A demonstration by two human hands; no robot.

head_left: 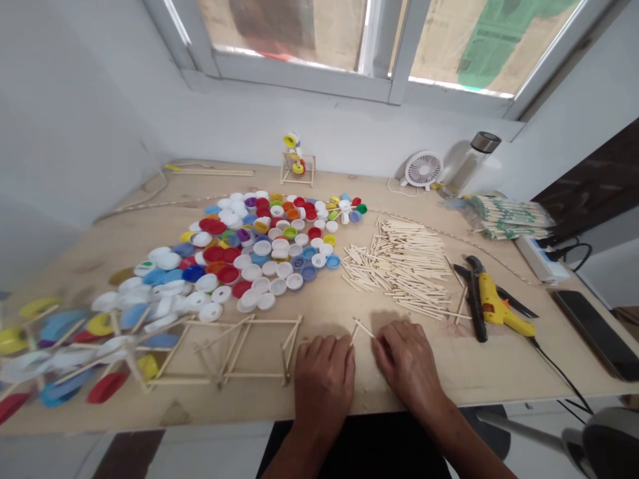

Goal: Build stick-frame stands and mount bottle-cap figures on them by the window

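Note:
Two short wooden sticks (pixel 365 328) meet at a point between my hands, near the front of the table. My left hand (pixel 323 372), fingers curled, pinches the lower end of one stick. The other stick's end is in the closed fingers of my right hand (pixel 410 362). Both palms face down, so the fingertips are mostly hidden. Just left of my left hand stands a frame of glued sticks (pixel 254 376). A pile of loose sticks (pixel 417 263) lies beyond my right hand.
Many coloured bottle caps (pixel 262 249) cover the left middle. A yellow glue gun (pixel 494 305) with a cord and a phone (pixel 596 332) lie right. Behind are a small fan (pixel 423 169), a glass bottle (pixel 466 166), packed sticks (pixel 512 214), a power strip (pixel 542 259) and a cap-and-stick model (pixel 297 163).

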